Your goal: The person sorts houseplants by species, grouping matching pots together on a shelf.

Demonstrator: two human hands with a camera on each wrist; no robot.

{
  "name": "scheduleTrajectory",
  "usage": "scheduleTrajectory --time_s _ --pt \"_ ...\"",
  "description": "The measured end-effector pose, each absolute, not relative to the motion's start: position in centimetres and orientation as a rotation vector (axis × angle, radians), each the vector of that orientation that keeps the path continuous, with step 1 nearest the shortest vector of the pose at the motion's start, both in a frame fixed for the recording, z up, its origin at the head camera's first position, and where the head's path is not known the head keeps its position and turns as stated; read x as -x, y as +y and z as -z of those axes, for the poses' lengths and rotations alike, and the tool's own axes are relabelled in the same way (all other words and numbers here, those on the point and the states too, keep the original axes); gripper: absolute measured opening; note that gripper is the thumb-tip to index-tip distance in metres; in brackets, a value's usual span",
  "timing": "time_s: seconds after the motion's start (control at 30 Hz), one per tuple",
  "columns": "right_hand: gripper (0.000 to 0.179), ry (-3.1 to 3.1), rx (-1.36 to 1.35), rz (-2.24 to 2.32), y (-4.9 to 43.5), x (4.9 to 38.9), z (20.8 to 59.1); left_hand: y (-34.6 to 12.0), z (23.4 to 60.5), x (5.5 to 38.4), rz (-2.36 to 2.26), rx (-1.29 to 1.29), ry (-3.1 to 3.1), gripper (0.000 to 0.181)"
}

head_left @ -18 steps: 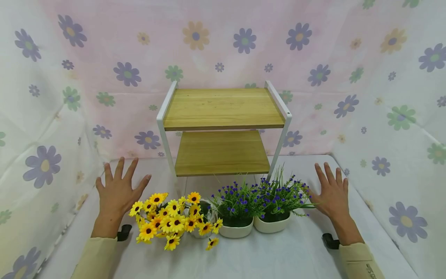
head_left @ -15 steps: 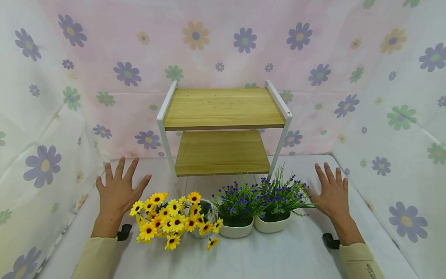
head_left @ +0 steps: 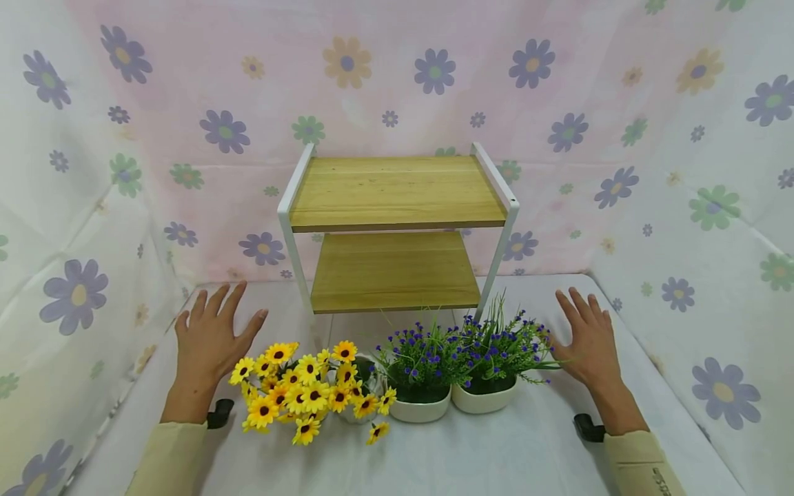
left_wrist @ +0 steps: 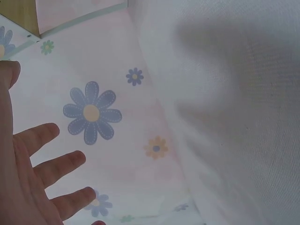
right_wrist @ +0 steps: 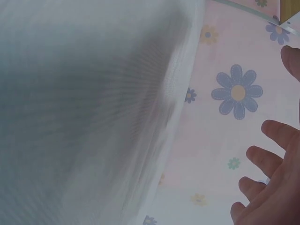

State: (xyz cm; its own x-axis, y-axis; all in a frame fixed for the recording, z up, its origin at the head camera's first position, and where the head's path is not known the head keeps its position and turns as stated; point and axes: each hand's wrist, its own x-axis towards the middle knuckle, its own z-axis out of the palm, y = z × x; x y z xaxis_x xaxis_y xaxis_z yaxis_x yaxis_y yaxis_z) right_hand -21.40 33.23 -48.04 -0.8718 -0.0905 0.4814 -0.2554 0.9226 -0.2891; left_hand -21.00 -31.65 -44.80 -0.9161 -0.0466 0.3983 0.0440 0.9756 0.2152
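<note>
My left hand [head_left: 207,344] is spread, palm down, over the table's left side and holds nothing. Close to its right are artificial yellow sunflowers [head_left: 296,393], whose pot is partly hidden by the blooms. On the opposite side my right hand [head_left: 588,348] has its fingers extended and nothing in its grasp. Its thumb is near the leaves of a purple-flowered plant in a white oval pot [head_left: 485,401]. A matching plant stands beside it in another white pot [head_left: 420,410]. The left wrist view shows the left fingers [left_wrist: 61,168] apart; in the right wrist view the right fingers [right_wrist: 265,161] look slightly bent.
Behind the plants stands a two-tier wooden shelf [head_left: 397,193] with white side frames. Flower-print cloth [head_left: 384,76] encloses the back and both sides. White cloth covers the table [head_left: 459,458]. A black wrist mount [head_left: 220,413] shows beside the left sleeve.
The fingers of both hands have drawn closer together and bent slightly, with the right fingertips shifting a little left. Plants and shelf stay in place.
</note>
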Motion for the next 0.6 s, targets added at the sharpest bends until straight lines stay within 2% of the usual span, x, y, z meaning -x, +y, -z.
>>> scheduleTrajectory --time_s 0.3,0.6 --pt "0.078 -2.545 -0.287 -0.507 33.01 21.51 48.05 -31.52 44.64 21.04 0.373 0.029 -2.669 0.074" --pt "0.071 -2.482 -0.352 -0.529 33.0 21.6 47.97 -30.96 44.37 21.14 0.494 0.163 -2.599 0.06"
